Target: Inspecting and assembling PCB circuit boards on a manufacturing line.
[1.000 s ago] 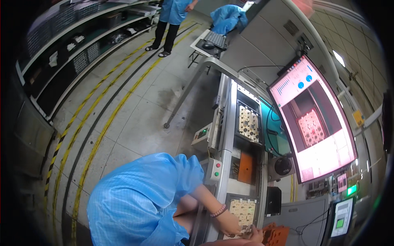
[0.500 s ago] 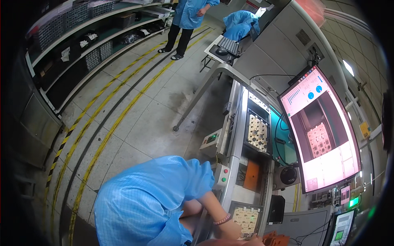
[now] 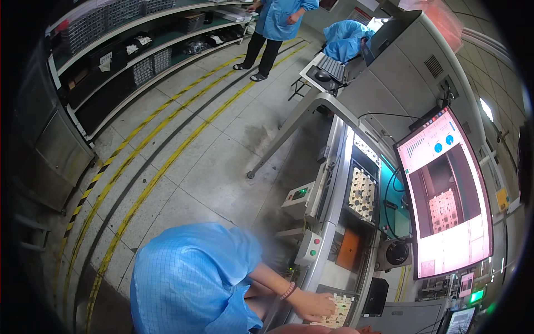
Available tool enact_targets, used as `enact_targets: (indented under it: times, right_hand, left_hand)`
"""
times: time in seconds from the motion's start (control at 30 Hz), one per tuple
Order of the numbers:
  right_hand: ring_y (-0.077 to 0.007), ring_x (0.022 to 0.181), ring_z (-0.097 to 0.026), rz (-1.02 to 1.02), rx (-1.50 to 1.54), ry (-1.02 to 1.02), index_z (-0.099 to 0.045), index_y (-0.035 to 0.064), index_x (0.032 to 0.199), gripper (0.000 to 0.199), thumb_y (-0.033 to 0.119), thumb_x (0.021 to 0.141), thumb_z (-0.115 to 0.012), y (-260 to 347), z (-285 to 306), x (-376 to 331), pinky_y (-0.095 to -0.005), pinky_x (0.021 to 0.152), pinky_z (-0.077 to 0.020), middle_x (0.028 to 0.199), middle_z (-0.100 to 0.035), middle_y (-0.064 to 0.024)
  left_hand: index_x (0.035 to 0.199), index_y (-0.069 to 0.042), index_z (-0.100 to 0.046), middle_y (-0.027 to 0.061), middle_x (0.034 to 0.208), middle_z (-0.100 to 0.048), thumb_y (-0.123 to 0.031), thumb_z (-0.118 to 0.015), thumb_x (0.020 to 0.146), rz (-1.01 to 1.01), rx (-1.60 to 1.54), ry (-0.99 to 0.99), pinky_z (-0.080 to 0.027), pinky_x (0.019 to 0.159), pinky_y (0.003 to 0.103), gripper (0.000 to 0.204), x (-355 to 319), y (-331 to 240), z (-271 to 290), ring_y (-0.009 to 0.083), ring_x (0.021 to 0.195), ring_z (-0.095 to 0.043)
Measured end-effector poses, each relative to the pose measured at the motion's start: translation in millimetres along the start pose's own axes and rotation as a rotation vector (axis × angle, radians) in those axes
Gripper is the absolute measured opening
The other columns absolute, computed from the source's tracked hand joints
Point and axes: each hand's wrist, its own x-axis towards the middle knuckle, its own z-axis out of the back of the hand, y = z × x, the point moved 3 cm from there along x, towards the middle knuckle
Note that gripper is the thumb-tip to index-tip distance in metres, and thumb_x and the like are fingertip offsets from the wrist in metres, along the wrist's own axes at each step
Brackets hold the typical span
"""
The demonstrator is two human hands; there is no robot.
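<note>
My left hand (image 3: pixel 315 305), with a beaded bracelet at its wrist, reaches from a blue sleeve over a cream circuit-board panel (image 3: pixel 340 314) in a dark carrier on the conveyor. Its fingers stretch across the panel, and nothing shows gripped in them. Whether the fingertips press on a part cannot be made out. My right hand (image 3: pixel 320 330) shows only as a strip of skin at the lower edge, beside the panel's near end; its fingers are hidden.
Farther up the conveyor sit an orange plate (image 3: pixel 349 249) and another populated panel (image 3: pixel 362 193). A control box with buttons (image 3: pixel 308 248) is fixed to the near rail. A large monitor (image 3: pixel 445 195) hangs at right. A person in a blue smock (image 3: pixel 278 22) stands by shelving (image 3: pixel 161 58).
My left hand has moved up from the lower edge onto the panel. My right hand has sunk mostly out of view, and the whole scene has shifted slightly right and down.
</note>
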Motion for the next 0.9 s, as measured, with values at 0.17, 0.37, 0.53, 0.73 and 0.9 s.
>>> enact_targets:
  times: [0.17,0.37,0.53,0.73,0.9]
  right_hand:
    - [-0.0366,0.112,-0.060,0.072,-0.028,-0.023,-0.045,0.0105,0.144,0.058,0.016,0.089,-0.064,-6,-18,52,-0.0442,0.089,-0.0544,0.130,-0.058,-0.0174]
    - [-0.0356,0.121,-0.056,0.091,-0.088,0.012,-0.034,0.0115,0.152,0.072,0.019,0.088,-0.067,-24,-30,23,-0.0431,0.093,-0.0546,0.141,-0.052,-0.0158]
    - [-0.0348,0.129,-0.053,0.130,-0.152,0.024,-0.025,0.0124,0.158,0.084,0.021,0.087,-0.069,-26,-14,-38,-0.0422,0.097,-0.0549,0.150,-0.048,-0.0146]
    - [-0.0324,0.133,-0.050,0.358,-0.402,-0.417,-0.028,0.0110,0.157,0.075,0.014,0.090,-0.061,-32,-18,-41,-0.0439,0.096,-0.0548,0.150,-0.048,-0.0108]
    - [-0.0304,0.130,-0.052,-0.057,-0.150,0.321,-0.030,0.0106,0.156,0.070,0.013,0.092,-0.056,-32,-16,-33,-0.0451,0.089,-0.0557,0.148,-0.050,-0.0087]
  left_hand:
    - [0.105,-0.003,-0.056,0.0156,0.109,-0.054,-0.021,-0.057,0.095,-0.007,-0.021,0.012,-0.028,0.110,0.057,0.021,2,1,3,0.0321,0.113,-0.051]
    - [0.089,-0.006,-0.060,0.0123,0.091,-0.057,-0.025,-0.060,0.089,-0.068,-0.008,-0.113,-0.034,0.098,0.050,0.019,3,1,7,0.0316,0.100,-0.054]
    - [0.087,-0.006,-0.060,0.0119,0.090,-0.057,-0.025,-0.059,0.090,-0.054,0.013,-0.141,-0.036,0.097,0.047,0.020,2,2,8,0.0312,0.098,-0.055]
    - [0.085,-0.007,-0.060,0.0106,0.087,-0.057,-0.025,-0.059,0.091,-0.067,0.030,-0.119,-0.038,0.092,0.046,0.019,4,7,3,0.0299,0.094,-0.055]
    - [0.090,-0.007,-0.059,0.0097,0.093,-0.057,-0.021,-0.058,0.094,0.001,0.027,-0.001,-0.038,0.098,0.045,0.015,2,3,9,0.0279,0.101,-0.053]
